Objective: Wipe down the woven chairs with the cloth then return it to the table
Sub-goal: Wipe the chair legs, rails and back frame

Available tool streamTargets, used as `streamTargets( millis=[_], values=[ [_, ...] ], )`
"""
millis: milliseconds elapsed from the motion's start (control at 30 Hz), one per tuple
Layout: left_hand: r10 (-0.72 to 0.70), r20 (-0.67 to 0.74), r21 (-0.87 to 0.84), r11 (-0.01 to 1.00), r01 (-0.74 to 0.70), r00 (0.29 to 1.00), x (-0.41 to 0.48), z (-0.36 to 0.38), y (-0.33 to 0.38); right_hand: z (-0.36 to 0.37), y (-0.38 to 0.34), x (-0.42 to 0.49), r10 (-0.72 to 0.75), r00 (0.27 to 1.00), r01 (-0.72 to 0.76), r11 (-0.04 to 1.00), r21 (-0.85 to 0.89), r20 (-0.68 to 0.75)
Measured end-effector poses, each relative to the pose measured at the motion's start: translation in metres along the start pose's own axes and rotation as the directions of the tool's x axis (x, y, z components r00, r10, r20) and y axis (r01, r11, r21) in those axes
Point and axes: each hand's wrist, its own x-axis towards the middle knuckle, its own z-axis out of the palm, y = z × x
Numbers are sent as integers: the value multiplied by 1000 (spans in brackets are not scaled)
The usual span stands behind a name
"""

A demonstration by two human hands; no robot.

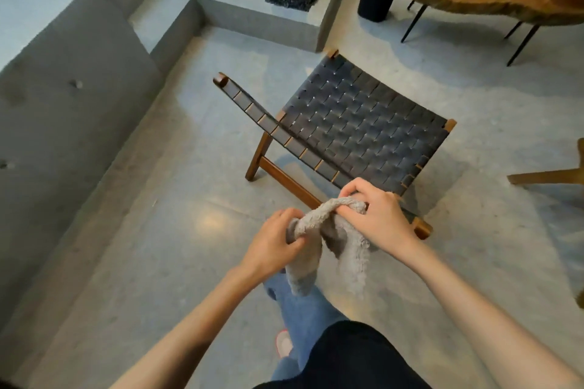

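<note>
Evidently still preparing: the left hand and right hand pinch the grey cloth in curled fingers, bunching it above the polished floor. Next, probably, it must be pressed onto the woven chair just ahead. The wooden bench stands far right.

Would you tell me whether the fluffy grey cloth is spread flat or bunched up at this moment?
Bunched up. The fluffy grey cloth is gathered between the left hand and right hand, its two ends hanging loose.
</note>
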Motion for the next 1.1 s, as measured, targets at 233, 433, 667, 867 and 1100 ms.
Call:
streamTargets(
  millis=[233,433,667,867,1100],
  values=[
    [40,35,253,966,-48,999,79,-83,-39,17,-3,79,158,987,-158,987,-1,7],
    [137,153,419,888,-190,979,130,-136,-60,36,-9,109,317,948,-317,948,-18,-5],
    [265,397,423,797,-432,879,173,-152,-94,73,-17,97,481,872,-474,876,89,-92],
    [344,517,388,722,-573,784,198,-141,-134,142,-9,77,674,714,-638,738,219,-190],
    [310,700,318,671,-669,643,228,-94,-197,220,38,82,758,555,-734,640,226,-344]
  ],
)
